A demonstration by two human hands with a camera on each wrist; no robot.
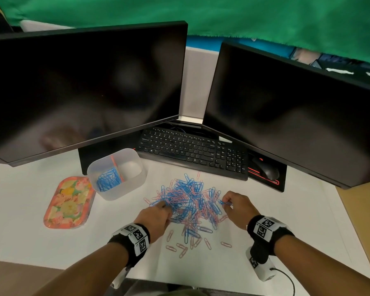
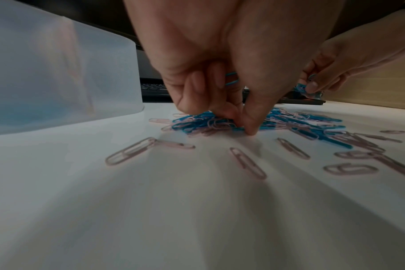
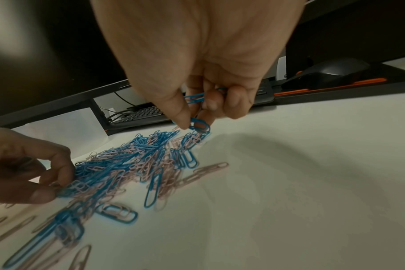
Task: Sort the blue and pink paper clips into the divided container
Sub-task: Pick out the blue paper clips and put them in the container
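Note:
A mixed pile of blue and pink paper clips (image 1: 190, 201) lies on the white desk. The translucent divided container (image 1: 135, 182) stands left of it, with blue clips (image 1: 108, 180) in its left compartment; the right compartment looks bare. My left hand (image 1: 158, 212) pinches into the pile's left edge, thumb and fingertips (image 2: 250, 127) on the clips, with blue clips (image 2: 231, 78) curled in its palm. My right hand (image 1: 233, 205) is at the pile's right edge, pinching one blue clip (image 3: 199, 126) and keeping more blue clips (image 3: 194, 97) in its curled fingers.
A floral orange tray (image 1: 69, 202) lies left of the container. A black keyboard (image 1: 192, 152) and mouse (image 1: 266, 168) sit behind the pile under two dark monitors (image 1: 83, 88). Loose pink clips (image 1: 182, 246) are scattered near the desk's front.

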